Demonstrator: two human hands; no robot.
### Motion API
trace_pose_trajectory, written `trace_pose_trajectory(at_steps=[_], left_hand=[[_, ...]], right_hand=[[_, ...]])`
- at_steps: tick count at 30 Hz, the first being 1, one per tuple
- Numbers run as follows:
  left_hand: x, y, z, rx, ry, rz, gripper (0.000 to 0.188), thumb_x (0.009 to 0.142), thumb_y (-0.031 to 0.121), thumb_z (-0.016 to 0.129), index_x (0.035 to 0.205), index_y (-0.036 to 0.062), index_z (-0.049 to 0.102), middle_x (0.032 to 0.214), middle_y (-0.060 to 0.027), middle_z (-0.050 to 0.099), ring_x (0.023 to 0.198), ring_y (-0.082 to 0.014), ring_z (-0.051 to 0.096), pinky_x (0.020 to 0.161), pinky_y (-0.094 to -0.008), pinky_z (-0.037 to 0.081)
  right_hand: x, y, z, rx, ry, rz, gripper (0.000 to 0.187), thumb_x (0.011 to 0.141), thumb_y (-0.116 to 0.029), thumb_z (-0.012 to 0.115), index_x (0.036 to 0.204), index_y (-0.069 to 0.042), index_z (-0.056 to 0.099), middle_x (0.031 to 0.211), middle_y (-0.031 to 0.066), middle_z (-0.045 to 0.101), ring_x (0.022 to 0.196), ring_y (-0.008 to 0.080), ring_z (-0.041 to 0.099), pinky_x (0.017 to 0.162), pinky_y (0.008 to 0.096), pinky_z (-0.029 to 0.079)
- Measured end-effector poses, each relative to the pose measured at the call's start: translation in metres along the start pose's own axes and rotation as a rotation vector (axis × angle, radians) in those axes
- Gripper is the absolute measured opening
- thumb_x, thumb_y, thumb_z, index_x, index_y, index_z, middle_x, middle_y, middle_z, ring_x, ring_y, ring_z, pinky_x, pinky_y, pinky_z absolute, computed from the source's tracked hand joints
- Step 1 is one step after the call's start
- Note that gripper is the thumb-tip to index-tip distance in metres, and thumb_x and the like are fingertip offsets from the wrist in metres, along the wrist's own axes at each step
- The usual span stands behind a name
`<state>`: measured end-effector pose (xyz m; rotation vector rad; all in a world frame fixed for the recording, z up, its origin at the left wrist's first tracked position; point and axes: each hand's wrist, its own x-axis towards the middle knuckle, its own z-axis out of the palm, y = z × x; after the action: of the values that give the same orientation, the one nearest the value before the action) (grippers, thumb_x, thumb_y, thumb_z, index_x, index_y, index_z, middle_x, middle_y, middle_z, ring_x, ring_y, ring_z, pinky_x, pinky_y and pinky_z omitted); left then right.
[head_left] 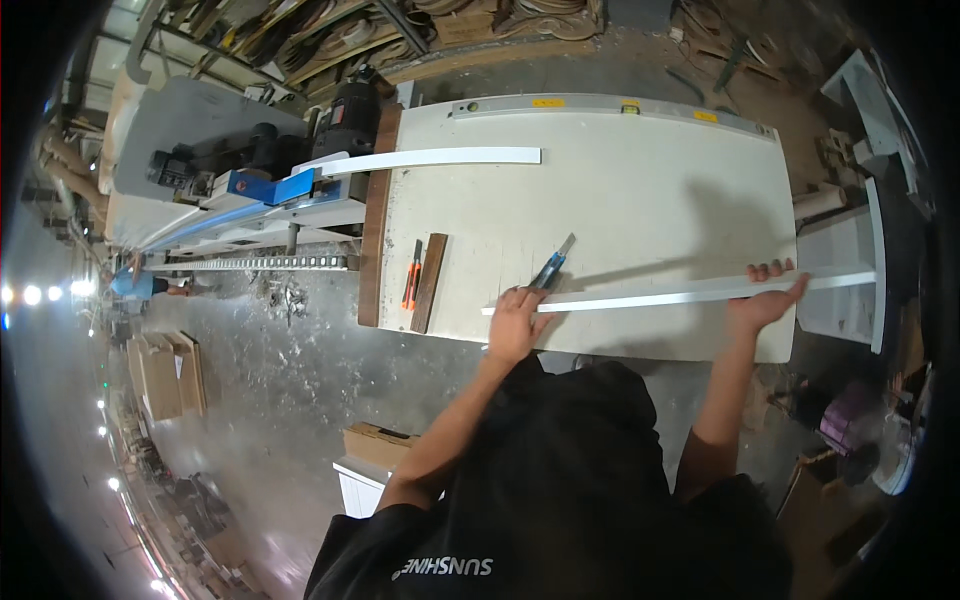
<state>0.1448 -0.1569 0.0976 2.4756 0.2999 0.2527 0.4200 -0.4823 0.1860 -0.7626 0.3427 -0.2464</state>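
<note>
A long white strip [650, 297] stretches across the near edge of the table, its right end reaching over a white stand. Near its left end, my left hand [516, 322] is closed around it, fingers on top and thumb on the near side. My right hand [768, 300] grips the strip farther right, with fingertips curled over the far side. A blue utility knife [549, 271], blade out, lies just beyond my left fingers; whether they touch it I cannot tell. Left of it are an orange utility knife [411, 280] and a dark brown wooden strip [430, 283].
A spirit level [600, 107] lies along the far edge of the cream table [620, 200]. Another white strip [450, 157] extends onto the table from a machine with a blue guide [270, 187]. A white stand [840, 250] adjoins the right side. Cardboard boxes [160, 375] stand on the floor.
</note>
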Motion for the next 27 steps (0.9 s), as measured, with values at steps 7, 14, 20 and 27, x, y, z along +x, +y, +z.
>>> trace_pose_trajectory(at_steps=[7,14,20,27], left_hand=[[-0.035,-0.074,-0.015,0.103,-0.273,-0.153,0.047,0.101,0.051,0.070,0.113,0.0066,0.074,0.105,-0.0203,0.076,0.100,-0.0422,0.071,0.090,-0.0510,0.055],[-0.044,-0.109,0.042,0.084,-0.256,0.092,0.049,0.097,0.046,0.076,0.125,0.0053,0.072,0.115,-0.0183,0.076,0.108,-0.0393,0.071,0.098,-0.0525,0.051],[-0.025,-0.122,0.030,0.082,-0.014,0.036,0.044,0.086,0.029,0.086,0.117,0.0045,0.068,0.118,-0.0159,0.065,0.108,-0.0377,0.063,0.091,-0.0511,0.049],[0.051,-0.117,0.057,0.091,-0.182,-0.012,0.073,0.087,0.044,0.085,0.142,0.0031,0.060,0.130,-0.0178,0.064,0.120,-0.0388,0.061,0.100,-0.0518,0.048]], right_hand=[[-0.008,0.129,-0.140,-0.460,0.300,0.339,0.065,0.107,-0.052,0.060,0.156,-0.009,0.051,0.141,0.0091,0.065,0.124,0.0320,0.064,0.111,0.0509,0.048],[-0.010,0.135,-0.270,-0.573,0.460,0.436,0.073,0.102,-0.047,0.069,0.157,-0.004,0.051,0.157,0.0169,0.057,0.143,0.0347,0.055,0.119,0.0540,0.044],[-0.083,0.139,-0.219,-2.005,0.212,-0.188,0.081,0.093,-0.043,0.081,0.155,-0.001,0.052,0.155,0.0274,0.051,0.145,0.0481,0.045,0.124,0.0588,0.033],[-0.157,0.137,-0.188,-2.069,-0.712,-0.407,0.083,0.081,-0.035,0.089,0.153,-0.010,0.056,0.150,0.0213,0.053,0.147,0.0441,0.044,0.124,0.0572,0.033]])
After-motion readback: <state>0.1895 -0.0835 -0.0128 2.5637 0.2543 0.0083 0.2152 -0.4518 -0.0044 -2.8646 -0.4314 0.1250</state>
